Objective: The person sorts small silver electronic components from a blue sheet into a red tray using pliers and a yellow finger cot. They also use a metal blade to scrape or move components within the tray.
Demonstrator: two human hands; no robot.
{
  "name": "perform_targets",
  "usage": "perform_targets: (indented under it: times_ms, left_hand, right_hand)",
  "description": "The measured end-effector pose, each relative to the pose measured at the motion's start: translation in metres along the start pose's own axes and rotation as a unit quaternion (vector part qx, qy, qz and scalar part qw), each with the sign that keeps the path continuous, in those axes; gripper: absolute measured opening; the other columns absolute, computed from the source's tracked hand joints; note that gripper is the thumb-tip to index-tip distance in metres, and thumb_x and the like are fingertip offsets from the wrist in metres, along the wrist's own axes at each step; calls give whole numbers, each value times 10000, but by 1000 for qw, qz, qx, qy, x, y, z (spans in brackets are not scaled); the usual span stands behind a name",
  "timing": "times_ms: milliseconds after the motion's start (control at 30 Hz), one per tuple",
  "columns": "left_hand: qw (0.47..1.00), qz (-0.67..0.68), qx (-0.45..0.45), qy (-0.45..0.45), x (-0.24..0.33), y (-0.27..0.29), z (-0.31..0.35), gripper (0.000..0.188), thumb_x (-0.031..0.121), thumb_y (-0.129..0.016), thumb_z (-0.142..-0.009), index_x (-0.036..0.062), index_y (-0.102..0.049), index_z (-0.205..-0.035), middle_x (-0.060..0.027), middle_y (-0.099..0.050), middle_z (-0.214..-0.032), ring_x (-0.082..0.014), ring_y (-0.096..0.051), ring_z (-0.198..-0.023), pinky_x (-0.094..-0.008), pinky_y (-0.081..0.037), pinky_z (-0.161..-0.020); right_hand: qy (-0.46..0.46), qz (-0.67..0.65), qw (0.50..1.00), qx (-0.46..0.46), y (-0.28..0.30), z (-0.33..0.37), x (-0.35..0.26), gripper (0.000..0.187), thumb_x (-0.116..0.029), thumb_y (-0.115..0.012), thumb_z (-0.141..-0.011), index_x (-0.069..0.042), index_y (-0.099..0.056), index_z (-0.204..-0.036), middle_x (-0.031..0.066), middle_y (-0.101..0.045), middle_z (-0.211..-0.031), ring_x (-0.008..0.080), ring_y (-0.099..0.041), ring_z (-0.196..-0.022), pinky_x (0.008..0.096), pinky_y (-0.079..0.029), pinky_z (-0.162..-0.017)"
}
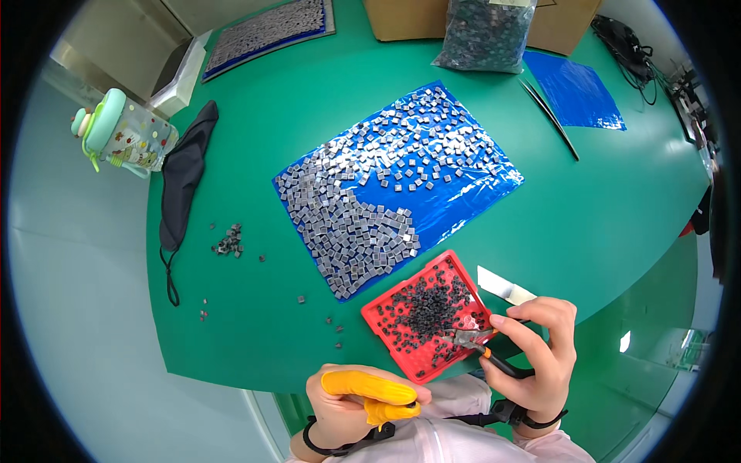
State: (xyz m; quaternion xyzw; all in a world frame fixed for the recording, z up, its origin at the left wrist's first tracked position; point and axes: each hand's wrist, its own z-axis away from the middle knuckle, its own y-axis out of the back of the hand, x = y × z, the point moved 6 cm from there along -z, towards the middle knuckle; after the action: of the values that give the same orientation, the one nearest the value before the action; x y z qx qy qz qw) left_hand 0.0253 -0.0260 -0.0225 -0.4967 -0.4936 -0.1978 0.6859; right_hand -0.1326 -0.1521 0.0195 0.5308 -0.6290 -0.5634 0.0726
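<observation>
The right hand point(544, 366) grips metal pliers with black-and-orange handles point(466, 337), their long axis running roughly left-right, nose leftward over the red plastic tray point(394, 347). The tray's heap of small black pieces point(432, 307) lies left of this nearer hand. The left hand point(341, 413), its yellow-covered fingers point(369, 384) pinched, holds a small dark piece point(412, 404).

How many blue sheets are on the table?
3: a middle sheet under loose square pieces; an upper-right sheet beside the tweezers; an upper-left sheet, mostly covered by grey pieces. Others may be hidden.
</observation>
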Motion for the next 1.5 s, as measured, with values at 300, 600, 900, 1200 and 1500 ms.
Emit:
perform_targets:
  times_ms: [300,600,900,1200,1500]
  left_hand:
    - [953,-303,20,3,1,-4,-4,253,-40,-761,-704,-14,-716,-952,-97,-709,-845,-112,-641,-663,-221,-502,-570]
    - [974,-214,78,-12,5,2,-5,163,-81,-738,-707,-59,-672,-854,-169,-694,-788,-166,-653,-611,-256,-541,-559]
    - [998,-38,53,-15,2,3,-6,161,-129,-715,-717,-93,-682,-870,-196,-697,-868,-215,-688,-723,-290,-574,-668]
    - [999,-46,23,-18,3,10,-7,128,-125,-686,-727,-84,-688,-848,-198,-700,-865,-226,-689,-705,-304,-577,-635]
    - [998,-63,-5,-13,4,9,-10,155,-134,-677,-721,-87,-691,-868,-192,-703,-884,-223,-696,-742,-297,-574,-652]
  right_hand:
    - [35,-2,999,-20,3,1,-5,494,-154,-765,-520,-135,-702,-1009,26,-593,-973,210,-559,-872,363,-350,-784]
    - [-121,103,979,129,29,4,45,488,-29,-723,-575,-56,-649,-1057,97,-559,-1030,266,-554,-943,371,-450,-809]
    - [-155,214,961,84,27,-3,61,589,-343,-775,-691,-39,-599,-1164,107,-544,-1205,301,-488,-1109,434,-361,-966]
    - [11,130,991,15,7,-11,22,397,0,-762,-598,-21,-682,-986,63,-643,-896,241,-600,-790,339,-493,-646]
    - [7,172,985,11,1,-13,19,381,115,-654,-619,-4,-671,-980,81,-640,-835,232,-591,-707,329,-473,-597]
